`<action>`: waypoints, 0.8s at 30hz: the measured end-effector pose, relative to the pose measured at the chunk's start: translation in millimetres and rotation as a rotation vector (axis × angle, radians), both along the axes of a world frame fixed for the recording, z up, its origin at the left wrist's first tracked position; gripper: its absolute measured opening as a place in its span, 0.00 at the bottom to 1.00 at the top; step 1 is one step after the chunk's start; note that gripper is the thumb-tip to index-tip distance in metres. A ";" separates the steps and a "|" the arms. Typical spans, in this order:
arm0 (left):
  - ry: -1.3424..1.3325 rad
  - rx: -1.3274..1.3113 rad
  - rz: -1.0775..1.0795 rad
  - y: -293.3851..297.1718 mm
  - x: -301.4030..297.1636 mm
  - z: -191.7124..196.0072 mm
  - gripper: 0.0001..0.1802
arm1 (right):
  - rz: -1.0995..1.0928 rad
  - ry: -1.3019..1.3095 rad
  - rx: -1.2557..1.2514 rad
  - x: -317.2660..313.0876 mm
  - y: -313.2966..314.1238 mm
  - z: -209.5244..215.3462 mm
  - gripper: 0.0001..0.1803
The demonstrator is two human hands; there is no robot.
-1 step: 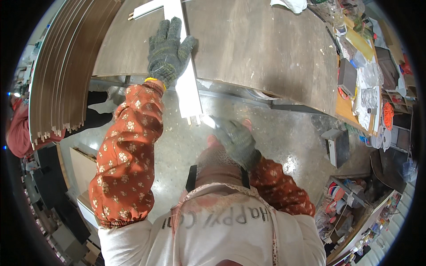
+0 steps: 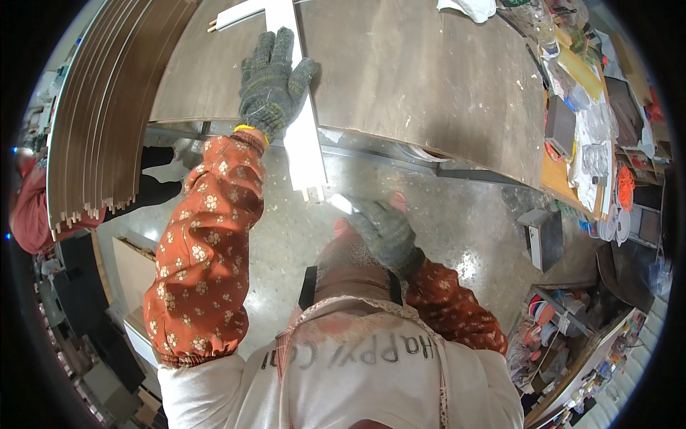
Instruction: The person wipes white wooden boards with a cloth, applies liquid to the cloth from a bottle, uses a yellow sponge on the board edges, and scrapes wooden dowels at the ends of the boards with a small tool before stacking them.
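Observation:
A long white board (image 2: 304, 154) with wooden dowels at its near end lies across the workbench and juts past the bench's front edge. My left hand (image 2: 271, 82), in a dark grey-green knit glove, lies flat on it with the fingers stretched out and the thumb apart. Below and right of the dowel end, my gloved right hand (image 2: 382, 229) is closed around a small white, slim object (image 2: 343, 204) that points toward the board's end. Its kind is not clear, and the fingers hide most of it. A small gap separates it from the board.
Another white piece with dowels (image 2: 239, 14) lies at the bench's (image 2: 414, 71) far left. Tall stacked brown panels (image 2: 107, 100) stand at left, with a person partly behind them. A cluttered side table (image 2: 554, 164) is at right, a dark box (image 2: 539, 239) below it.
My right hand has shifted slightly right and toward me, drawing the white object a little away from the board's end. My left hand stays where it was.

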State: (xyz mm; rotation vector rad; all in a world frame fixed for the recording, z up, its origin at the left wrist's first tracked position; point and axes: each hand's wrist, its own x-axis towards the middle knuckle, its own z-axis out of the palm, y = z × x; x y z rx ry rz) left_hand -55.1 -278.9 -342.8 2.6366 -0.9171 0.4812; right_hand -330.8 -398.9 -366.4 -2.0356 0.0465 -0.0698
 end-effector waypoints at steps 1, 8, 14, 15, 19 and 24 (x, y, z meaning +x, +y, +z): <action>0.013 0.011 0.014 -2.8 -1.5 -1.6 0.36 | 0.017 0.024 0.062 -8.4 -1.4 -1.5 0.21; 0.042 0.000 -0.007 -0.9 -5.2 1.1 0.38 | -0.025 -0.306 -0.367 3.9 1.1 -3.7 0.22; 0.106 0.055 0.056 -6.6 -6.2 6.6 0.37 | -0.131 -0.079 0.025 1.5 -9.4 28.5 0.20; 0.104 0.053 0.051 -5.5 -7.2 6.8 0.37 | -0.122 -0.181 -0.119 7.3 -6.2 28.0 0.20; 0.082 0.026 0.021 -4.4 -9.6 7.8 0.38 | 0.005 -0.132 -0.366 11.2 -3.6 15.5 0.17; 0.138 0.013 0.052 -2.7 -12.8 11.3 0.39 | -0.071 -0.033 -0.338 -46.7 -35.8 -3.5 0.15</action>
